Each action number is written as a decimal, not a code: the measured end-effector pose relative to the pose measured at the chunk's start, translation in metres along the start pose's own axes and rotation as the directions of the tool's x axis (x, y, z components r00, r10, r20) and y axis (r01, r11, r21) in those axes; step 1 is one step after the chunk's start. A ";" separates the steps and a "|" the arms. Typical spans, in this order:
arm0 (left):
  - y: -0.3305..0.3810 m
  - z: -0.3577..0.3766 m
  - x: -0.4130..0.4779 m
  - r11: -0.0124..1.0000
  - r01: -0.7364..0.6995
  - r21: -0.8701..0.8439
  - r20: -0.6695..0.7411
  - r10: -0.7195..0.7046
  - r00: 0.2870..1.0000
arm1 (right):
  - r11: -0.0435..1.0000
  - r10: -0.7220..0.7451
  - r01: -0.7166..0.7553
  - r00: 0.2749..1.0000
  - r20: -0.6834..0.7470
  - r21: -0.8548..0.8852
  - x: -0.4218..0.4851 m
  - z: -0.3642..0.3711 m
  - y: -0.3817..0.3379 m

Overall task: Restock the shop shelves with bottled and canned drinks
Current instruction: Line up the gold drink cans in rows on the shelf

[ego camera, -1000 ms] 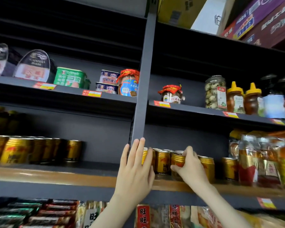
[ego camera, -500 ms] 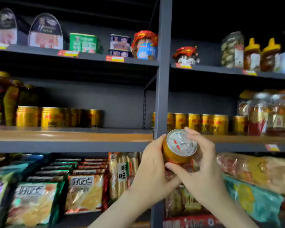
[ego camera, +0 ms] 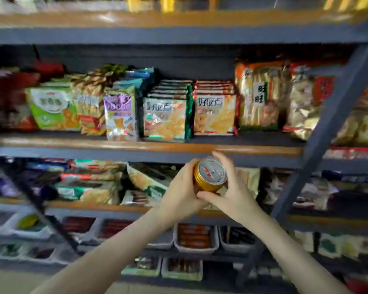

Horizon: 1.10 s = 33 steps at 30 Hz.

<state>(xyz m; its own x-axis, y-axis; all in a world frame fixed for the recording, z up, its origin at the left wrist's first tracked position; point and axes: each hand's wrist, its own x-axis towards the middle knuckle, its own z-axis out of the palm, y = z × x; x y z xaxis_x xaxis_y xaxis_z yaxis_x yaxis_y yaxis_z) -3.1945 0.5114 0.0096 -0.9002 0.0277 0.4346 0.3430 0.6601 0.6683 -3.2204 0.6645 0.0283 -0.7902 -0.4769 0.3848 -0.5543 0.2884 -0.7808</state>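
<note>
A gold drink can [ego camera: 209, 176] with a silver top faces me, held in front of the snack shelves. My left hand [ego camera: 182, 193] wraps its left side. My right hand [ego camera: 232, 187] curls round its right side, thumb under the can and fingers over the top. The shelf of gold cans [ego camera: 168, 3] shows only as a blurred strip at the top edge.
A shelf with an orange-edged front [ego camera: 136, 146] carries several snack bags [ego camera: 168, 117]. Below it lie more packets [ego camera: 106, 187], then white trays [ego camera: 194, 238] of sausages. A grey upright post [ego camera: 331, 115] slants down the right side.
The view has swung downward, from the can shelves to the snack shelves. Both hands took a can off the shelf and have carried it lower, still holding it between them.
</note>
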 end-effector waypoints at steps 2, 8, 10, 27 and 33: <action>-0.024 -0.006 -0.022 0.997 0.076 -0.006 0.012 -0.076 0.997 | 0.999 0.044 -0.043 0.998 0.049 -0.017 -0.003 0.030 0.006; -0.064 -0.010 -0.060 0.960 0.279 -0.028 0.054 -0.278 0.959 | 0.994 0.110 -0.106 0.973 0.202 -0.034 -0.005 0.083 0.024; -0.066 -0.010 -0.068 0.939 0.338 -0.059 0.044 -0.336 0.941 | 0.995 0.100 -0.098 0.963 0.250 -0.019 -0.005 0.091 0.027; -0.083 0.016 -0.081 -0.057 0.779 -0.624 0.599 -0.675 0.430 | 0.992 0.051 0.043 0.733 0.678 -0.122 -0.023 0.075 0.081; -0.084 0.014 -0.076 0.007 0.913 -0.408 0.647 -0.703 0.294 | 0.998 0.062 -0.040 0.895 0.441 -0.058 -0.031 0.091 0.084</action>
<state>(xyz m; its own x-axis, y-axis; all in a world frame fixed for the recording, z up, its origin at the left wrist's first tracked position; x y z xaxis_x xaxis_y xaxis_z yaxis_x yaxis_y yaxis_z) -3.1585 0.4646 -0.0880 -0.6798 0.0296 -0.7328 -0.7101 -0.2763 0.6476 -3.2190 0.6280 -0.0935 -0.6264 -0.7755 0.0790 -0.5361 0.3550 -0.7659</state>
